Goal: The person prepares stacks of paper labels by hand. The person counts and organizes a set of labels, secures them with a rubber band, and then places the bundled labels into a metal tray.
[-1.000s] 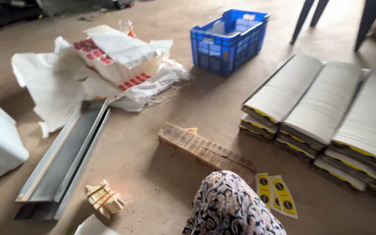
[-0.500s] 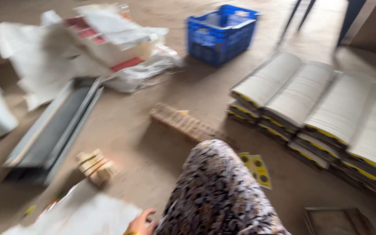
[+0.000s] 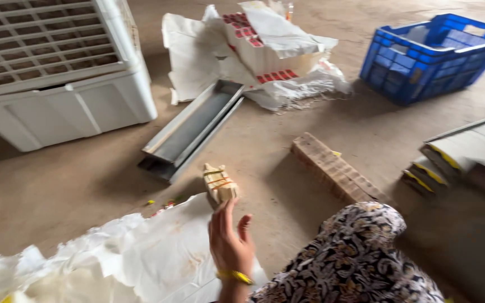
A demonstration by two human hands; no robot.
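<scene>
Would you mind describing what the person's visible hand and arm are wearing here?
Only one hand shows, bare, without a glove or rings that I can make out. A thin yellow bangle circles the wrist. No sleeve is visible on the forearm. Beside it lies black-and-white patterned fabric, seemingly the person's clothing.

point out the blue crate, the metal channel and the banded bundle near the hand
blue crate (image 3: 422, 62), head view, front wall.
metal channel (image 3: 195, 128), head view, inner trough.
banded bundle (image 3: 220, 183), head view, top face.

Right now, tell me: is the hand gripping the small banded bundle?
No: the open left hand reaches with fingers spread just below the small banded bundle.
</scene>
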